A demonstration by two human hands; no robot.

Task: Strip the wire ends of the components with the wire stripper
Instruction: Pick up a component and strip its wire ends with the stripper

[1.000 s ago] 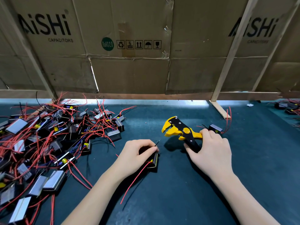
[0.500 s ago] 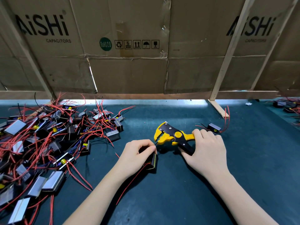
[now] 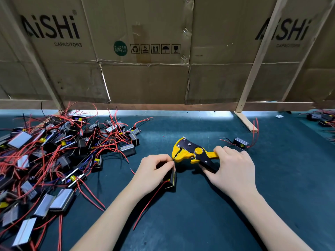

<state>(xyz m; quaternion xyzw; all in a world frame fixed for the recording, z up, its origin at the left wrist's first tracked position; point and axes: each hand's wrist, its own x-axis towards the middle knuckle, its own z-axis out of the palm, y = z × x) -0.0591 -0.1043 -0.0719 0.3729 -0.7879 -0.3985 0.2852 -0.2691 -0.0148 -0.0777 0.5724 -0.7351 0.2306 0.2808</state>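
Observation:
My right hand [image 3: 233, 171] grips the handles of a yellow and black wire stripper [image 3: 190, 151], whose jaws point left. My left hand [image 3: 154, 171] holds a small black component [image 3: 171, 179] on the mat and pinches its thin black wire, which runs up into the stripper's jaws. A long red wire [image 3: 150, 203] trails from the same component toward me. The fingers hide most of the component.
A big pile of like components with red wires [image 3: 54, 151] covers the left of the dark green mat [image 3: 199, 214]. One lone component [image 3: 240, 143] lies behind my right hand. A few more components [image 3: 320, 118] sit at the far right. A cardboard wall [image 3: 145, 78] with wooden struts closes the back.
My right hand has brought the stripper left and down to my left hand, and the black wire's end now sits in its jaws. The left hand has stayed put.

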